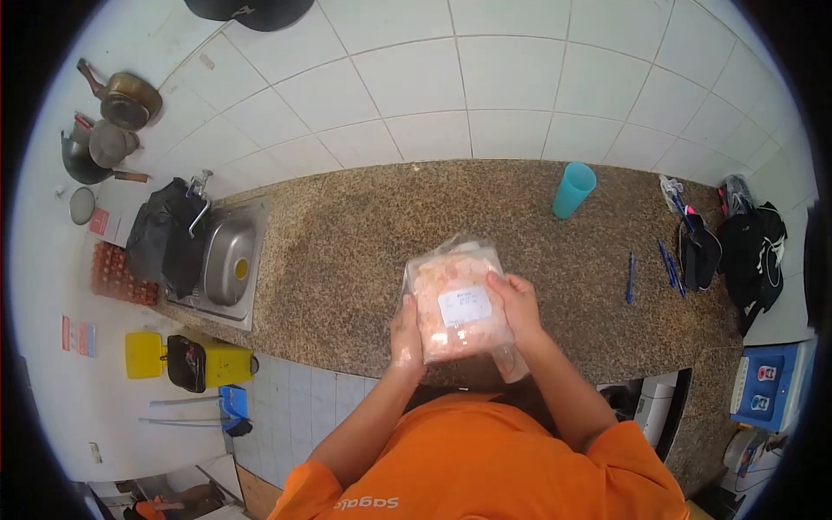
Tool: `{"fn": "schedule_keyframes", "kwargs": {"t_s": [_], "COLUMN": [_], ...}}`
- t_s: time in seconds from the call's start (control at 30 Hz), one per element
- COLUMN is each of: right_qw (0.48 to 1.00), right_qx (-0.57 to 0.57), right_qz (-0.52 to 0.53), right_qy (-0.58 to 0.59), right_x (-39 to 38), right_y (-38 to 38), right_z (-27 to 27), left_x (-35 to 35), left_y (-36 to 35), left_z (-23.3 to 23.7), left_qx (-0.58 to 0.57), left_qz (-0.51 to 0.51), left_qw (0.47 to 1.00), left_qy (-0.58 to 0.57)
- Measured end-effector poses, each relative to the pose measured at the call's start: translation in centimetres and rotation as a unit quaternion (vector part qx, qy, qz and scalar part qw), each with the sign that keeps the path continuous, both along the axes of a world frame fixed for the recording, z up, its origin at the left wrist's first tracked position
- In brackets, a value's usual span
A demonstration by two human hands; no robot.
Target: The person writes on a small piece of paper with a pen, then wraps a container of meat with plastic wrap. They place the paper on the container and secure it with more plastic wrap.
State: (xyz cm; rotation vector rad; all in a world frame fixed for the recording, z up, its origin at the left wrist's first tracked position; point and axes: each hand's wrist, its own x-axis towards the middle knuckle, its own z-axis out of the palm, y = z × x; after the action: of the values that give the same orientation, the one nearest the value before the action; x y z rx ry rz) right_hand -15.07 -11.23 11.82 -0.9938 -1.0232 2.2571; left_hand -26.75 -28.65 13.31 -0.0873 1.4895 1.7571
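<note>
A clear plastic package with pale pink and orange contents and a white label is held up in front of my body, over the front part of the granite counter. My left hand grips its left edge. On the right edge my right hand is closed round the side, with the thumb on the front face near the label. Loose clear plastic sticks out at the package's top and at its lower right. What the package contains is too unclear to name.
A teal cup stands at the back of the counter. To the right lie blue pens, a black pouch and a black bag. A steel sink is at the left, beside a dark bag. Below it stands a yellow bin.
</note>
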Motion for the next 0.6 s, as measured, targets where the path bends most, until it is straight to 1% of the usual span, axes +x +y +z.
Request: {"fn": "schedule_keyframes", "kwargs": {"t_s": [0.03, 0.07, 0.1, 0.13, 0.17, 0.2, 0.23, 0.27, 0.3, 0.33, 0.37, 0.4, 0.43, 0.47, 0.5, 0.53, 0.57, 0.6], "right_qw": [1.000, 1.000, 1.000, 0.999, 0.999, 0.998, 0.996, 0.996, 0.999, 0.998, 0.998, 0.998, 0.995, 0.995, 0.988, 0.975, 0.955, 0.954], "right_qx": [0.006, 0.008, 0.025, 0.039, 0.038, 0.053, 0.068, 0.066, 0.026, -0.012, -0.014, 0.030, 0.074, 0.074, 0.139, 0.206, 0.271, 0.273], "right_qz": [-0.009, -0.008, 0.002, 0.013, 0.016, 0.034, 0.049, 0.048, 0.026, 0.005, 0.005, 0.009, 0.012, 0.009, 0.034, 0.057, 0.064, 0.062], "right_qy": [-0.009, -0.008, -0.005, -0.004, -0.004, -0.011, -0.019, -0.020, -0.038, -0.057, -0.057, -0.063, -0.068, -0.064, -0.063, -0.064, -0.101, -0.106], "right_x": [-0.4, -0.5, -0.8, -0.9, -0.8, -0.6, -0.5, -0.7, -1.0, -1.3, -1.5, -1.8, -2.2, -2.9, -3.6, -4.4, -4.9, -5.5], "right_y": [0.3, 0.6, 1.2, 1.4, 1.1, 0.6, 0.2, -0.3, -1.1, -1.5, -1.6, -1.7, -1.6, -1.7, -2.3, -2.8, -3.2, -3.0], "right_z": [0.8, 0.3, -0.6, -1.0, -1.4, -1.5, -1.5, -1.2, -0.8, -0.6, -0.7, -0.9, -1.2, -1.8, -3.1, -4.6, -6.0, -6.9], "left_x": [-0.2, 0.2, 1.1, 1.9, 2.6, 3.1, 3.7, 3.9, 3.4, 2.6, 2.2, 1.9, 1.4, 0.7, 0.0, -0.8, -1.2, -2.0], "left_y": [0.0, -0.3, -0.8, -1.3, -2.2, -2.2, -1.9, -1.6, -1.3, -0.9, -0.7, -1.6, -3.1, -4.1, -4.5, -4.3, -4.3, -3.9], "left_z": [-0.9, -2.0, -3.4, -3.8, -4.2, -2.8, -0.4, 0.9, 1.2, 1.4, 1.6, -1.3, -6.8, -10.3, -11.3, -11.8, -12.3, -11.7], "left_qx": [0.051, 0.054, 0.063, 0.070, 0.102, 0.100, 0.071, 0.040, 0.038, 0.021, 0.005, 0.005, 0.032, 0.058, 0.057, 0.104, 0.147, 0.150], "left_qz": [0.015, 0.017, 0.009, 0.005, -0.010, -0.008, 0.028, 0.063, 0.062, 0.084, 0.106, 0.106, 0.078, 0.047, 0.041, 0.069, 0.099, 0.096], "left_qw": [0.998, 0.998, 0.998, 0.995, 0.993, 0.993, 0.997, 0.995, 0.995, 0.993, 0.990, 0.990, 0.996, 0.993, 0.993, 0.992, 0.975, 0.975], "left_qy": [-0.035, -0.034, 0.017, 0.066, 0.063, 0.062, -0.002, -0.066, -0.067, -0.082, -0.097, -0.096, -0.005, 0.088, 0.091, -0.017, -0.131, -0.136]}}
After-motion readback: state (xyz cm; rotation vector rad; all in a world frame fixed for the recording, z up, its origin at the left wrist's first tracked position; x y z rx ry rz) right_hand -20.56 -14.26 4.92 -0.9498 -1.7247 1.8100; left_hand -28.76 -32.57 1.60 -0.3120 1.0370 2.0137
